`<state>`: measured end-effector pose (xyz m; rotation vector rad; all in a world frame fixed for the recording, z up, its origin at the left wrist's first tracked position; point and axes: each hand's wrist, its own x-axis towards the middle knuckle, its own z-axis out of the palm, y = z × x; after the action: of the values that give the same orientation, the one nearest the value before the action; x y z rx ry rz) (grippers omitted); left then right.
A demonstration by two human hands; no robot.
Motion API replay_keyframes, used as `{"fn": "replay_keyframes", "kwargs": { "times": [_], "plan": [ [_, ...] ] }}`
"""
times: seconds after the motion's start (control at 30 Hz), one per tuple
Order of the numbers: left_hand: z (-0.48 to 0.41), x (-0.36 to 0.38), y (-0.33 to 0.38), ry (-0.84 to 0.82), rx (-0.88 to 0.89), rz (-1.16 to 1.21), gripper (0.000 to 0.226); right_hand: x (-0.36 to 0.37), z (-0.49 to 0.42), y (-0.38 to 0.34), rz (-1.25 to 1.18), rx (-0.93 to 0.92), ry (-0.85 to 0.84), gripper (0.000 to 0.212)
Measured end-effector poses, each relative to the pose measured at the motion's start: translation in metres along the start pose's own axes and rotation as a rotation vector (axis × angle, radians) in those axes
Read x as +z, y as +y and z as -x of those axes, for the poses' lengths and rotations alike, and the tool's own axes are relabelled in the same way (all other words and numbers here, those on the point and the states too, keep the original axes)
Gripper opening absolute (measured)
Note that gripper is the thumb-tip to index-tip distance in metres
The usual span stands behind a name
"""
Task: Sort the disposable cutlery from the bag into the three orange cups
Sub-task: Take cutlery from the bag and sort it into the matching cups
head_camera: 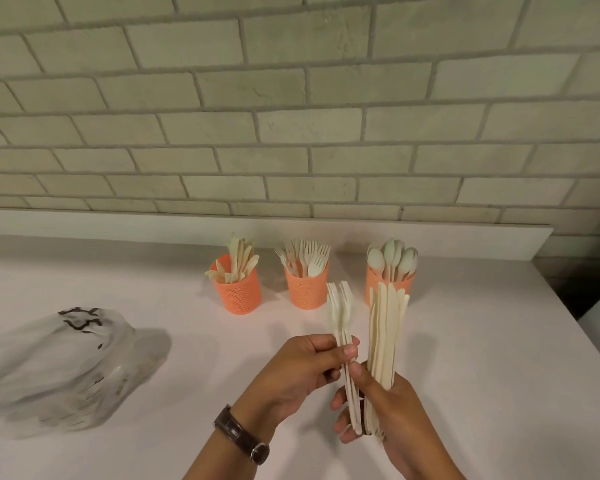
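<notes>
Three orange cups stand in a row at the back of the white counter: the left cup holds knives, the middle cup holds forks, the right cup holds spoons. My right hand grips a bundle of cream knives upright in front of the right cup. My left hand pinches a few forks by their handles, right beside the knife bundle. The lower ends of the forks reach into my right hand's fingers. A clear plastic bag lies at the left.
A grey brick wall rises behind the counter. The counter's right edge drops to a dark gap. I wear a watch on my left wrist.
</notes>
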<state>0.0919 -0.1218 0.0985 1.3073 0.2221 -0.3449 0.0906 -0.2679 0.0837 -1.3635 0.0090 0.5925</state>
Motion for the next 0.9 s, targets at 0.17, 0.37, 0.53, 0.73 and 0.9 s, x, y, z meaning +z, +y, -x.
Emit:
{"fn": "replay_keyframes", "kwargs": {
  "times": [0.17, 0.37, 0.53, 0.73, 0.9],
  "plan": [
    [-0.012, -0.007, 0.012, -0.026, 0.010, 0.069, 0.019, -0.005, -0.005, 0.003, -0.048, 0.031, 0.070, 0.041],
    [-0.068, -0.047, 0.055, 0.518, 0.349, 0.024, 0.011, -0.023, -0.008, 0.008, -0.049, 0.092, 0.206, 0.026],
    [-0.115, -0.062, 0.056, 0.845, 0.459, -0.029, 0.034, -0.029, -0.009, 0.003, -0.030, 0.088, 0.203, 0.025],
    [-0.143, -0.060, 0.032, 0.882, 0.408, -0.468, 0.028, -0.030, -0.010, 0.004, -0.022, 0.091, 0.196, 0.025],
    [-0.139, -0.067, 0.036, 0.818, 0.330, -0.761, 0.057, -0.027, -0.011, 0.006, -0.005, 0.086, 0.176, 0.024]
  ]
}}
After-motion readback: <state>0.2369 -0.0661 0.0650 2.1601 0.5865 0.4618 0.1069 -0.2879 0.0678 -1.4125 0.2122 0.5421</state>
